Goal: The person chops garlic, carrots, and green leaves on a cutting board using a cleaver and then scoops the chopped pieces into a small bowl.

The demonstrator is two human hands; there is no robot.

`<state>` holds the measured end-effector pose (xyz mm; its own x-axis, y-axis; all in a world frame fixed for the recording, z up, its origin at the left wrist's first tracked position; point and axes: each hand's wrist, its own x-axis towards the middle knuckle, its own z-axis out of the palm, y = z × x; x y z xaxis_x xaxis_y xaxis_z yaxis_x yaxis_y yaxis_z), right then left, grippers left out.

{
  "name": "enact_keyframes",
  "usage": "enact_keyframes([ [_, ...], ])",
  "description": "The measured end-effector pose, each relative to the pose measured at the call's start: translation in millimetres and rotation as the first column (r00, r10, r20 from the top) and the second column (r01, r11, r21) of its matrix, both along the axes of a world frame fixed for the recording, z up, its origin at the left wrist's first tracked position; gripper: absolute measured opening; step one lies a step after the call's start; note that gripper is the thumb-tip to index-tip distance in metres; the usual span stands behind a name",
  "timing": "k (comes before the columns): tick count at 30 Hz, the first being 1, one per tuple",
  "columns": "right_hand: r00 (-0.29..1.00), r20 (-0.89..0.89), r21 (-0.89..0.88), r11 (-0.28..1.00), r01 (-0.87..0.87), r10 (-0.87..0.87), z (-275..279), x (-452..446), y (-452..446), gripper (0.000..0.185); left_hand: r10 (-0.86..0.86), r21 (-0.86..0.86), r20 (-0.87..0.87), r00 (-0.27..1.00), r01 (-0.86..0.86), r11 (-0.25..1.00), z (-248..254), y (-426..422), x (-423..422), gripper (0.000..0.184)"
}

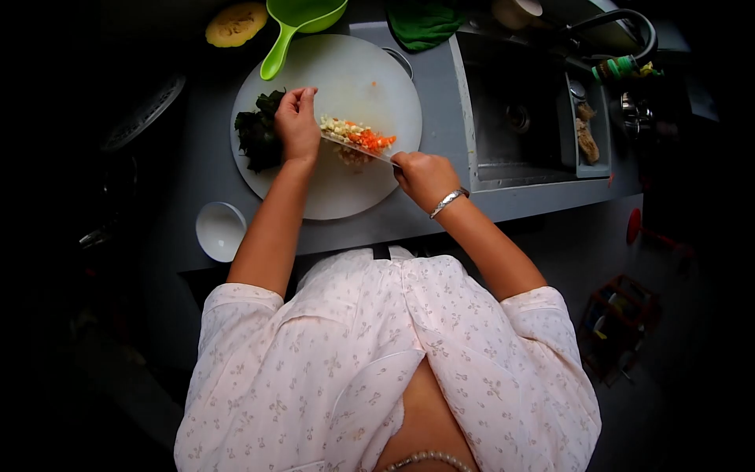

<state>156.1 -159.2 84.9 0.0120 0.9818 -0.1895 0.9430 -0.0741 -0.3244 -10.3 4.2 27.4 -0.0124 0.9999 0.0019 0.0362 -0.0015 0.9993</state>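
Observation:
My right hand (426, 181) is closed round the handle of a knife (358, 149), whose blade points left across a round white cutting board (362, 197). Along the blade lie chopped orange bits (373, 141) and chopped pale bits (340, 127), with more pale pieces on its near side. My left hand (297, 124) is over the board near the knife's tip, its fingers curled and pressed together; whatever may be in them is hidden. Just left of that hand sits a heap of dark green leaves (258, 132), partly covered by it.
A white bowl (221, 232) stands by the board's near left edge. A green ladle-like scoop (303, 17) overhangs the far rim, beside a cut yellow squash-like piece (236, 25). Right of the board are a green cloth (425, 22) and a sink (511, 145) with a faucet (641, 27).

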Motion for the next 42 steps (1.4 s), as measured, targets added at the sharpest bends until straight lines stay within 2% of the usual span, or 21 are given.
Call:
enact_keyframes([
  [2, 1.000, 0.013, 0.037, 0.999, 0.004, -0.004, -2, 2, -4, 0.012, 0.011, 0.023, 0.010, 1.000, -0.011, 1.000, 4, -3, 2, 0.017],
  [4, 0.995, -0.100, 0.136, 0.991, -0.008, 0.022, -2, 7, -1, 0.009, -0.016, -0.011, -0.026, 1.000, 0.016, 1.000, 12, -2, 0, 0.017],
  [6, 0.994, -0.102, 0.143, 0.990, -0.014, 0.029, 4, 9, -3, 0.009, -0.028, -0.031, -0.029, 0.999, 0.027, 0.999, 17, -1, -3, 0.018],
  [8, 0.993, -0.113, 0.134, 0.991, -0.017, 0.033, 16, 8, -2, 0.009, -0.042, -0.069, -0.041, 0.998, 0.039, 0.997, 23, -4, -6, 0.020],
  [10, 0.998, -0.017, 0.104, 0.993, -0.054, 0.056, 25, 16, 8, 0.010, 0.007, -0.090, 0.014, 1.000, -0.005, 0.996, 28, -1, 0, 0.020],
  [14, 0.993, 0.008, 0.079, 0.989, -0.122, 0.122, 5, 30, 18, 0.011, 0.049, -0.102, -0.008, 0.999, -0.050, 0.994, -1, -4, 1, 0.020],
  [18, 0.992, 0.026, 0.123, 0.984, -0.126, 0.124, -2, 33, 15, 0.011, 0.064, -0.059, -0.021, 0.998, -0.065, 0.996, 9, -9, 5, 0.020],
  [24, 0.989, -0.049, 0.165, 0.978, -0.131, 0.141, 17, 29, 10, 0.010, 0.051, -0.059, 0.054, 0.997, -0.048, 0.997, 28, -15, -5, 0.020],
  [26, 0.987, -0.009, 0.098, 0.983, -0.157, 0.158, 22, 28, 15, 0.010, 0.090, -0.158, -0.006, 0.996, -0.090, 0.983, 22, -14, -7, 0.020],
  [28, 0.984, 0.009, 0.080, 0.981, -0.178, 0.178, 7, 29, 15, 0.010, 0.100, -0.181, 0.030, 0.994, -0.093, 0.979, 10, -16, -8, 0.019],
  [30, 0.980, 0.023, 0.054, 0.978, -0.200, 0.199, -1, 29, 12, 0.010, 0.125, -0.047, -0.025, 0.992, -0.126, 0.991, 1, -25, -7, 0.019],
  [33, 0.983, 0.041, 0.120, 0.976, -0.181, 0.178, 0, 32, 11, 0.009, 0.118, -0.066, 0.012, 0.993, -0.117, 0.991, 7, -27, -5, 0.018],
  [35, 0.979, -0.019, 0.188, 0.963, -0.194, 0.201, -5, 35, 10, 0.009, 0.118, -0.060, 0.035, 0.992, -0.116, 0.991, 15, -25, -6, 0.018],
  [38, 0.975, -0.046, 0.186, 0.961, -0.206, 0.218, 18, 30, 7, 0.008, 0.135, -0.108, -0.016, 0.991, -0.136, 0.985, 32, -34, -15, 0.018],
  [40, 0.974, -0.030, 0.165, 0.962, -0.218, 0.225, 22, 25, 5, 0.008, 0.146, -0.115, 0.040, 0.989, -0.140, 0.983, 39, -36, -18, 0.018],
  [42, 0.971, -0.014, 0.145, 0.961, -0.235, 0.240, 21, 24, 6, 0.008, 0.157, -0.123, 0.019, 0.987, -0.153, 0.980, 27, -39, -21, 0.018],
])
